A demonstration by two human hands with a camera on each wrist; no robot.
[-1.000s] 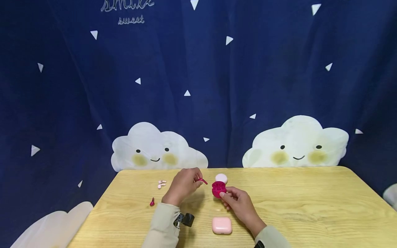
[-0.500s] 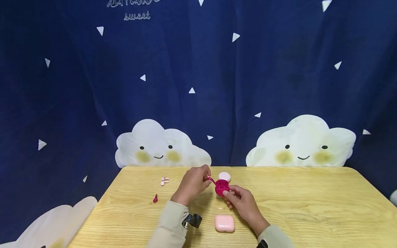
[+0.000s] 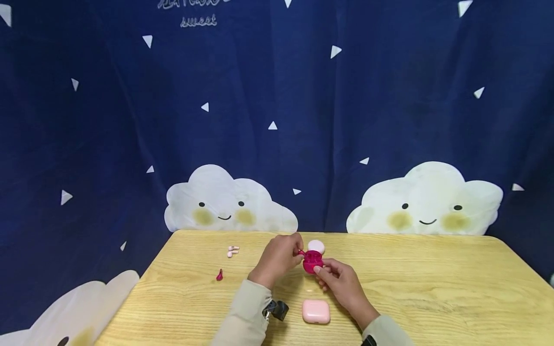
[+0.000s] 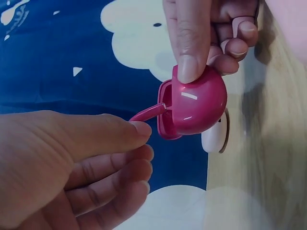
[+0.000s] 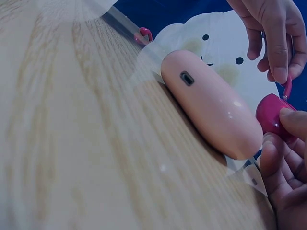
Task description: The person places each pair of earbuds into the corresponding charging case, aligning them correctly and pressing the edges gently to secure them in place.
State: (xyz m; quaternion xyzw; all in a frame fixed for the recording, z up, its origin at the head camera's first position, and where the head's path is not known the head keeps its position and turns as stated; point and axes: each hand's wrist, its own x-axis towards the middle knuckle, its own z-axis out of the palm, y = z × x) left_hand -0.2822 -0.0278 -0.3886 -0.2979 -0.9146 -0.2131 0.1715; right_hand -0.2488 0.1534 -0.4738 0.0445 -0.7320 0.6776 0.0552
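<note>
My right hand (image 3: 344, 283) grips a magenta earbud case (image 4: 201, 103) with its lid up, thumb across the front. From the left, my left hand (image 3: 279, 257) pinches a magenta earbud (image 4: 148, 113) between thumb and fingers. In the left wrist view the earbud's stem tip reaches into the case's opening; its other end is hidden by the fingertips. A second magenta earbud (image 3: 219, 275) lies on the table to the left. The right wrist view shows the held case (image 5: 272, 114) beyond a closed pink case (image 5: 211, 105).
On the wooden table (image 3: 411, 288), the closed pink case (image 3: 316, 311) lies in front of the hands. A round white case (image 3: 316, 246) sits just behind the magenta one. Two pale pink earbuds (image 3: 232, 251) lie at the back left. A dark blue curtain (image 3: 242, 96) hangs behind.
My left hand has moved right, bringing the magenta earbud from beside the case to its opening. My right hand keeps its grip on the case. The head view has shifted slightly.
</note>
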